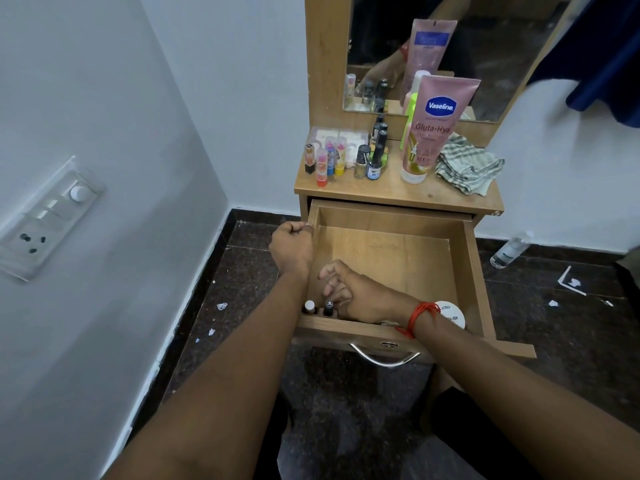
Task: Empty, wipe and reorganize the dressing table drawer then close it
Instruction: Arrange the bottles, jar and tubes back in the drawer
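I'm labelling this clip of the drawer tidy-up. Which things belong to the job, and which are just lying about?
Job: drawer, two small bottles and white jar inside it, checked cloth, Vaseline tube, lip balms and nail polishes on the tabletop.
Lying about: plastic bottle and paper scraps on the floor, wall switchboard, blue fabric.

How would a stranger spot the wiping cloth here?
Look at the wooden dressing table top under the mirror. At its right end, beside the tall pink Vaseline tube, lies a crumpled checked cloth, the only fabric among bottles.

open wooden drawer (391,258), white-capped bottle (309,305), black-capped bottle (328,305), white jar (450,315) at front
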